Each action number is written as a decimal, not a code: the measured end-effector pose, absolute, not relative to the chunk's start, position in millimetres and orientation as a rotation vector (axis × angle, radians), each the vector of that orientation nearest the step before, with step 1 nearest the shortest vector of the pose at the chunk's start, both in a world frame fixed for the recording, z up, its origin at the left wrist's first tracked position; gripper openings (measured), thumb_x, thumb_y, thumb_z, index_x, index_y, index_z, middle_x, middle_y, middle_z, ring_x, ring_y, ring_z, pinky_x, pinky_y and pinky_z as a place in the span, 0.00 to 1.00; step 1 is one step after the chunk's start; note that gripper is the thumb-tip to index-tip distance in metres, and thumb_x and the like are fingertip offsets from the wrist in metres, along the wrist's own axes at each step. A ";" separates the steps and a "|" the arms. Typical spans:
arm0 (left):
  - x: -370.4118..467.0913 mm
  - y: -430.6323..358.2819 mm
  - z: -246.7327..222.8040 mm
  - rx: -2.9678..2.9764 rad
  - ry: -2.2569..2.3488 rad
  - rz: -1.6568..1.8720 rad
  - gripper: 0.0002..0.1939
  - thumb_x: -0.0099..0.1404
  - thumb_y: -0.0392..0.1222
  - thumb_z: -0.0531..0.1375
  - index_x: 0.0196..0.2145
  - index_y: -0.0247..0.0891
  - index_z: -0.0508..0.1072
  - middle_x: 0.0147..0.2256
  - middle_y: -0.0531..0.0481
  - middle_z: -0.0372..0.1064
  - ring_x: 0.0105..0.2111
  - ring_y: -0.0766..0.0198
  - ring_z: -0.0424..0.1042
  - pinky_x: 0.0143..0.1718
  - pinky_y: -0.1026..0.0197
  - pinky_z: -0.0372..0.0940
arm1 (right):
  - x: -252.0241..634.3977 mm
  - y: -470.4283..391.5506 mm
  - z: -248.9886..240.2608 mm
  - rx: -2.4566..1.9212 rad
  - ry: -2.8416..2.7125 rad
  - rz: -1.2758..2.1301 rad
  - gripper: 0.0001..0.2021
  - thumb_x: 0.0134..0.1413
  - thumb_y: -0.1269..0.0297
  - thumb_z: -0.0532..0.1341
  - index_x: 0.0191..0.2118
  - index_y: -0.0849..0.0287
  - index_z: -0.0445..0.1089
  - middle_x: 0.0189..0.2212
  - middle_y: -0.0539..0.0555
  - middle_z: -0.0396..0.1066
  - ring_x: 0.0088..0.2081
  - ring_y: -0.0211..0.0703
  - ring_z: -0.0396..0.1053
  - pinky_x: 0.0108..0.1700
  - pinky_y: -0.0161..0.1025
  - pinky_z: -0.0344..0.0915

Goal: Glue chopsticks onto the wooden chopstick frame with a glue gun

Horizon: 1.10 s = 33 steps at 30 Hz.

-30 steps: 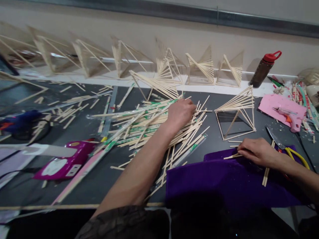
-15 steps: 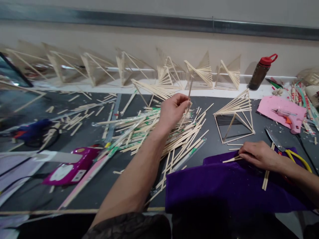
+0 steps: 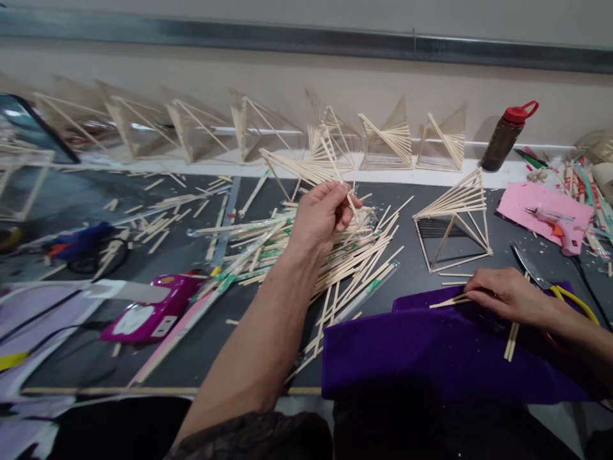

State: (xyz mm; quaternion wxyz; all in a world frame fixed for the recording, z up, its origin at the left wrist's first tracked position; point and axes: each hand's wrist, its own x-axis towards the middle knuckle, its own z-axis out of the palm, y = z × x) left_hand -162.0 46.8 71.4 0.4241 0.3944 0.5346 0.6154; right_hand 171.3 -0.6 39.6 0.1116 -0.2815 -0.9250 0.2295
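My left hand [image 3: 317, 214] is raised over the pile of loose wooden chopsticks [image 3: 352, 268], its fingers pinching a single chopstick [image 3: 334, 160] that leans up and to the left. Some of the pile lies in clear wrappers with green print. On the right, my right hand [image 3: 507, 295] rests on a folded purple cloth [image 3: 383, 354] and grips a couple of thin chopsticks [image 3: 446, 302] pointing left. Two more chopsticks [image 3: 512, 342] stick out below that hand. Just beyond it stands a frame of glued chopsticks [image 3: 457, 209] with a fanned, twisted side.
Scissors [image 3: 529, 263] lie right of my right hand. A glue gun [image 3: 555, 223] rests on a pink sheet [image 3: 514, 199]. Behind stand a red-capped bottle [image 3: 499, 144] and a row of chopstick frames [image 3: 390, 144]. Leftward are a magenta device [image 3: 165, 306] and a blue tool [image 3: 83, 241].
The chopstick in my left hand has swung from nearly upright to leaning left, and that hand has turned and shifted slightly left. My right hand stays where it was; the view has shifted slightly.
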 end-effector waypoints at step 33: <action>-177.4 -9.2 7.8 1.323 1.520 1.383 0.11 0.62 0.48 0.59 0.38 0.39 0.72 0.29 0.53 0.72 0.18 0.71 0.64 0.18 0.67 0.57 | -19.5 44.3 57.7 -1.042 -2.858 0.175 0.16 0.70 0.62 0.48 0.52 0.61 0.69 0.45 0.60 0.72 0.41 0.46 0.70 0.38 0.38 0.62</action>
